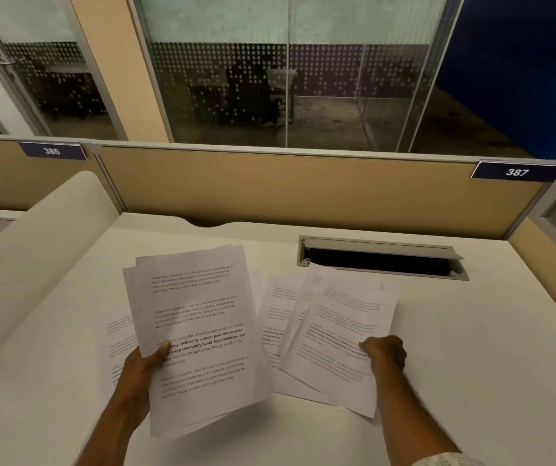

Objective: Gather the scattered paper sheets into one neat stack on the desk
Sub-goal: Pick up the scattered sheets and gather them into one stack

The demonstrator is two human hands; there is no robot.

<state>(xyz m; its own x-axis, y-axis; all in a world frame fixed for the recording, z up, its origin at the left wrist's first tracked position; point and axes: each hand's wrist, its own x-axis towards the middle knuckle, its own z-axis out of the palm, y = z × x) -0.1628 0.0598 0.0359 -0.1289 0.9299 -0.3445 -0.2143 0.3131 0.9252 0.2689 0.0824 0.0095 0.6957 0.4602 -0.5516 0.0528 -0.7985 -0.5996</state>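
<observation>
My left hand holds a loose bundle of printed paper sheets raised above the white desk, thumb on the front page, edges uneven. To the right, my right hand pinches the right edge of the top sheet of several overlapping sheets fanned out on the desk. More sheets lie flat between the two groups. Another sheet lies on the desk, partly hidden behind the held bundle.
An open cable slot with a grey flap is sunk into the desk behind the right-hand sheets. A white curved divider rises at the left. A tan partition wall with tags 386 and 387 closes the back.
</observation>
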